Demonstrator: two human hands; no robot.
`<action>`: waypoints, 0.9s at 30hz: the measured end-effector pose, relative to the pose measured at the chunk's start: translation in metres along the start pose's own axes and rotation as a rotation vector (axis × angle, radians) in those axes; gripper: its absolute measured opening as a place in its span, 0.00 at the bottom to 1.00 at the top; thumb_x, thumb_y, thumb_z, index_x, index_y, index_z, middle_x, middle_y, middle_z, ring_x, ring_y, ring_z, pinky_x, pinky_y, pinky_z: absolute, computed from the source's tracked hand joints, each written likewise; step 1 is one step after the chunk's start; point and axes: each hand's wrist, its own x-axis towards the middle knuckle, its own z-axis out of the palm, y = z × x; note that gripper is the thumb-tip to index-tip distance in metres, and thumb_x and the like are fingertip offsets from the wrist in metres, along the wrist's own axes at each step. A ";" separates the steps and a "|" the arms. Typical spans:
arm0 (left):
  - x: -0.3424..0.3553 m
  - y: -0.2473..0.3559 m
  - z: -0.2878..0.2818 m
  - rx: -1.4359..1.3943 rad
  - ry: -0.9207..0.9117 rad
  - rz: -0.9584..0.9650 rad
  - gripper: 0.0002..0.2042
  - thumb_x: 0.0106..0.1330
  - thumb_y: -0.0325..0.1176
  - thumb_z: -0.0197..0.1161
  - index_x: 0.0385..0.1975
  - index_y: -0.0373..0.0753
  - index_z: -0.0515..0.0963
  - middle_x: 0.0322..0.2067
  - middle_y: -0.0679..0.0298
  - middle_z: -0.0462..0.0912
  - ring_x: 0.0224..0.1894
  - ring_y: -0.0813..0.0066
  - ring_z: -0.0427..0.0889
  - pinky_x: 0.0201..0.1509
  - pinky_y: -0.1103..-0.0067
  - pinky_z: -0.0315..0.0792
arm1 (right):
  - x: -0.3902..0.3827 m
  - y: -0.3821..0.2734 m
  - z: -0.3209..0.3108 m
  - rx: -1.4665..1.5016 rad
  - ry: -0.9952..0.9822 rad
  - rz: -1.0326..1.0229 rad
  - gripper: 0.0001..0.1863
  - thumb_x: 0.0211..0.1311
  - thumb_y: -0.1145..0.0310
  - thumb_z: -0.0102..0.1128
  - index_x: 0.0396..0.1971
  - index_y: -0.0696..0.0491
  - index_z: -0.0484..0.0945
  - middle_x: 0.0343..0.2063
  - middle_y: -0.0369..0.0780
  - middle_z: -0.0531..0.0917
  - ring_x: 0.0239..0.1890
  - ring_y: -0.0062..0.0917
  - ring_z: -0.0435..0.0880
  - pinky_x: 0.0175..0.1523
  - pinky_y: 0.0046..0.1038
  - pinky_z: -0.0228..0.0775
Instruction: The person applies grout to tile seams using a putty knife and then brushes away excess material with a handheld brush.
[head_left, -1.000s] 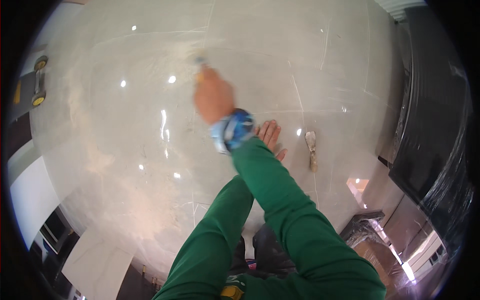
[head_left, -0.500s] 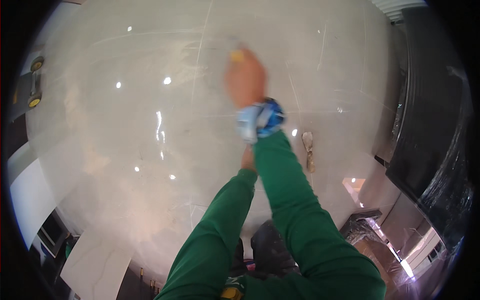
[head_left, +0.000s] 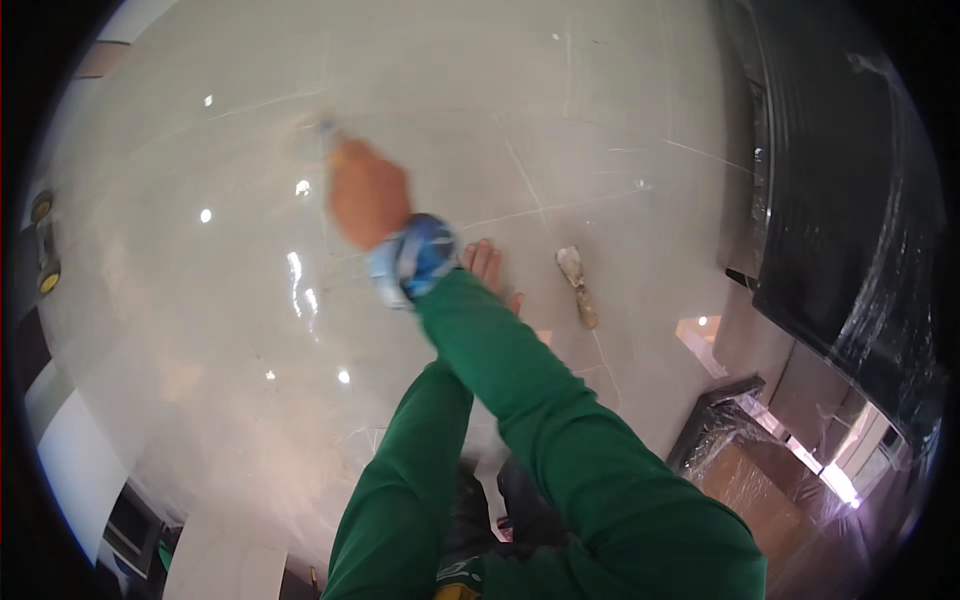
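Observation:
My right hand (head_left: 370, 198) reaches over the pale glossy tiled floor (head_left: 440, 160), left of centre. It is closed and smeared by motion. Between its fingers is a small tool with a yellow part and a thin bluish tip (head_left: 327, 128); its exact kind is blurred. A blue and white band (head_left: 418, 256) wraps the right wrist. My left hand (head_left: 486, 266) rests on the floor with fingers stretched out, partly hidden behind the right sleeve. A putty knife (head_left: 577, 287) with a whitish, crusted blade lies to the right of it.
Thin pale joint lines (head_left: 520, 170) cross the floor. Along the right stands a large dark panel (head_left: 830, 190) under plastic film. A film-wrapped carton (head_left: 750, 490) sits at lower right. At left are a tool with yellow wheels (head_left: 46, 245) and a white board (head_left: 80, 460).
My right hand has swung left and a little nearer with the small tool. More of my left hand's fingers now show. The whole view has shifted somewhat.

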 end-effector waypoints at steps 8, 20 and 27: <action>0.013 0.019 -0.002 -0.080 0.003 -0.033 0.39 0.62 0.50 0.63 0.69 0.36 0.61 0.72 0.54 0.60 0.74 0.54 0.56 0.77 0.56 0.44 | -0.021 0.251 -0.332 -0.962 0.692 0.243 0.13 0.62 0.67 0.58 0.43 0.58 0.80 0.31 0.48 0.85 0.35 0.45 0.86 0.40 0.44 0.78; 0.009 0.017 -0.007 -0.086 0.091 -0.018 0.37 0.63 0.52 0.61 0.68 0.35 0.63 0.70 0.53 0.62 0.75 0.55 0.55 0.77 0.55 0.42 | -0.071 0.106 -0.168 -0.379 0.170 0.060 0.13 0.60 0.71 0.55 0.44 0.57 0.80 0.31 0.50 0.84 0.32 0.49 0.84 0.38 0.46 0.76; -0.008 0.006 -0.020 -0.212 0.184 -0.015 0.35 0.64 0.47 0.61 0.68 0.35 0.62 0.71 0.52 0.61 0.75 0.54 0.54 0.78 0.55 0.39 | -0.103 0.164 -0.180 -0.661 0.209 0.177 0.12 0.64 0.67 0.55 0.42 0.57 0.80 0.32 0.49 0.85 0.34 0.46 0.86 0.39 0.46 0.77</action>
